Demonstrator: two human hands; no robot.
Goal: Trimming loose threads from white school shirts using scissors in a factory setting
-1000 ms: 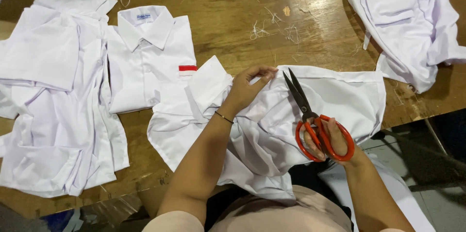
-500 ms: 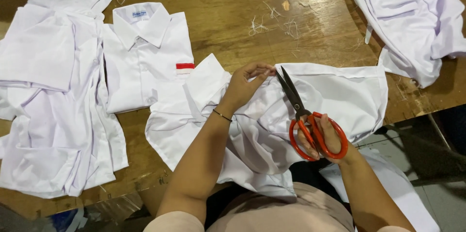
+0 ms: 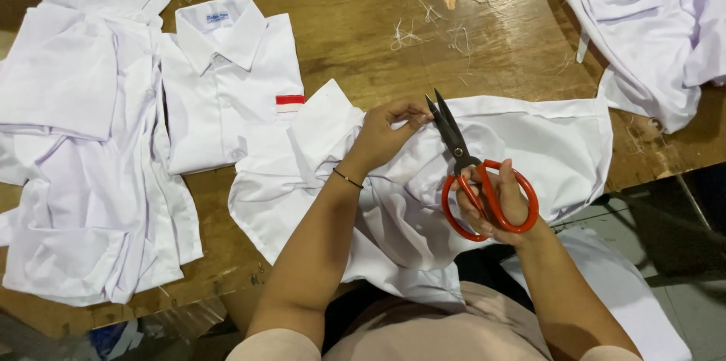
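A white shirt (image 3: 552,145) lies spread on the wooden table (image 3: 355,6) in front of me. My left hand (image 3: 384,134) pinches a fold of its cloth near the top edge. My right hand (image 3: 503,202) holds red-handled scissors (image 3: 473,172), fingers through the loops. The dark blades point up and left, slightly apart, with their tips right beside my left fingertips.
A folded white shirt (image 3: 231,81) with a small red mark lies to the left. Farther left is a pile of white shirts (image 3: 72,157). More white garments (image 3: 650,21) are heaped at the top right. Loose thread scraps (image 3: 427,28) litter the wood.
The scissors moved left toward my left hand, and the blade tips now sit next to its fingers. My left hand still pinches the cloth.
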